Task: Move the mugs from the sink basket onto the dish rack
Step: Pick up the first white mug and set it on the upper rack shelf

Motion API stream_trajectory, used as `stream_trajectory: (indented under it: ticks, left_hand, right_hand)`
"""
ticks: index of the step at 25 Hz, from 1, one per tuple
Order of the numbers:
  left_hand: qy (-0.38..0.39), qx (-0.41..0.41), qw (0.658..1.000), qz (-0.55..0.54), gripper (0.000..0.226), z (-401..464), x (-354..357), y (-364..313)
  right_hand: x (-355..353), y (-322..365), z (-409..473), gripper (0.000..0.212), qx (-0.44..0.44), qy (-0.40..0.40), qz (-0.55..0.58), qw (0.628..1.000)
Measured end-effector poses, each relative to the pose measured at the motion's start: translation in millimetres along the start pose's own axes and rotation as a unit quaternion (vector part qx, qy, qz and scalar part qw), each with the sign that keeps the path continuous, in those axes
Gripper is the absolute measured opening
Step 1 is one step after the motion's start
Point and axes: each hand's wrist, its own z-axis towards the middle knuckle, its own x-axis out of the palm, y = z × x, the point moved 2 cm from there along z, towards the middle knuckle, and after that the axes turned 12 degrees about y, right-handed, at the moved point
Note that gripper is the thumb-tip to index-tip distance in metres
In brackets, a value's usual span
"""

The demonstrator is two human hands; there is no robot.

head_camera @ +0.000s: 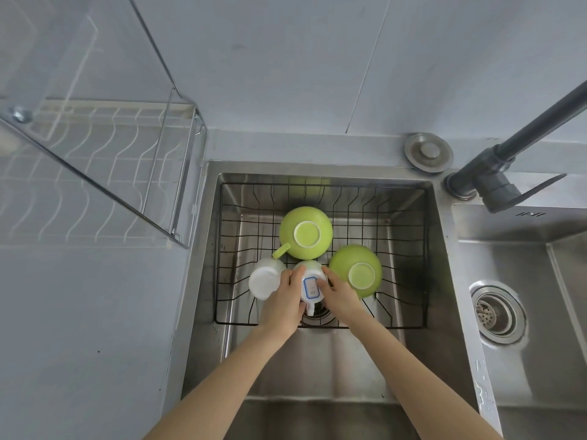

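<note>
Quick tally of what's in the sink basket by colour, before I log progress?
Green mugs: 2
White mugs: 2, one gripped by both hands
Total: 4, none on the dish rack

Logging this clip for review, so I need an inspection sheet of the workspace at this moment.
Surface: steel sink holding a black wire basket.
Job's things: four upturned mugs in the basket, two green, two white; dish rack at left holds nothing visible.
Clutter: round metal cap behind the sink.
Hands: left hand and right hand grip the labelled white mug.
Cables: nothing seen.
Surroundings: dark faucet, second sink with strainer, tiled wall.
</note>
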Motion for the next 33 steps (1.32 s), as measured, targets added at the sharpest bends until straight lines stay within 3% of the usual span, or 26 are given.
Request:
stream_trajectory:
  ticks: [7,21,27,30,33]
  left_hand:
    - [-0.017,0.023,0.999,0.017,0.055,-8.4,-7.0,-1.4]
    - [-0.062,0.197,0.978,-0.020,0.060,-87.6,-41.6,-35.6]
    - [-0.098,0.276,0.956,-0.013,0.060,-142.4,-73.0,-61.6]
    - [-0.140,0.308,0.941,-0.002,0.062,-166.3,-84.0,-73.1]
    - [-0.178,0.331,0.927,-0.004,0.068,-188.6,-91.2,-81.7]
  right_hand:
    - [-0.7,-2.9,-7.3,0.045,-0.012,-0.008,-0.012,1.000]
    - [-13.7,17.7,-114.7,0.048,-0.080,-0.045,-0.054,0.994]
    - [-14.6,36.7,-178.0,0.045,-0.176,-0.078,-0.118,0.974]
    - [-26.2,47.3,-215.5,0.035,-0.259,-0.053,-0.135,0.955]
    - [-35.2,53.4,-246.6,0.044,-0.310,-0.027,-0.153,0.938]
